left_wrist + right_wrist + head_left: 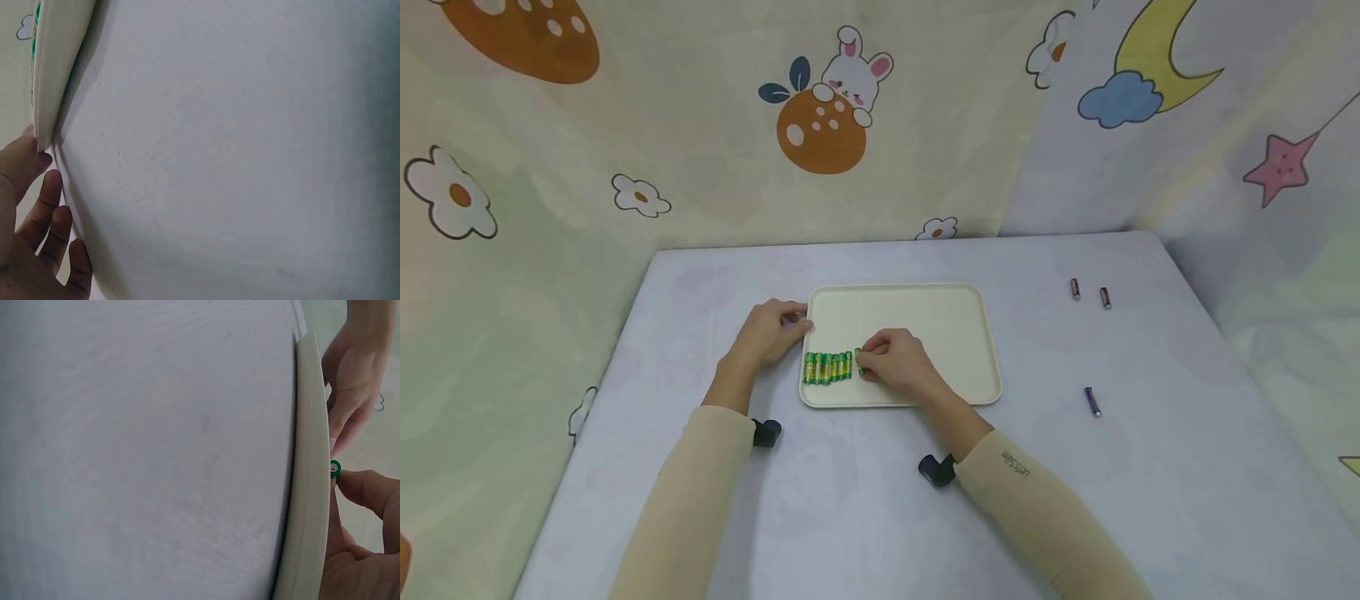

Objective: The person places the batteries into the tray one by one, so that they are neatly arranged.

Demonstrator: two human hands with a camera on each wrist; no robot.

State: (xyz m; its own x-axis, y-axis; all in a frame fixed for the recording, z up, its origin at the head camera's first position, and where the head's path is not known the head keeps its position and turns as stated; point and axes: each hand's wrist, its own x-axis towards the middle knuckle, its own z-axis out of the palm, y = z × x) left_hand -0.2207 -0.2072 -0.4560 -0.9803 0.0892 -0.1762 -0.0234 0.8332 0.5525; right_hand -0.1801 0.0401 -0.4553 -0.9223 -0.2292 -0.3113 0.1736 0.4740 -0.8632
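A cream tray (917, 312) lies on the table. Several green batteries (827, 367) stand side by side in a row at its front left corner. My right hand (898, 362) is over the tray, pinching one more green battery (859, 360) just right of that row. In the right wrist view this green battery (335, 469) shows its round end by the thumb, behind the tray rim (306, 487). At the tray's left edge my left hand (767, 333) grips the rim. The left wrist view shows the left hand (31, 219) with its other fingers loosely bent.
Two reddish batteries (1075, 289) lie apart at the back right of the table (850, 500). A dark purple battery (1092, 402) lies nearer, to the right of the tray. A patterned cloth (700, 125) hangs behind and beside the table.
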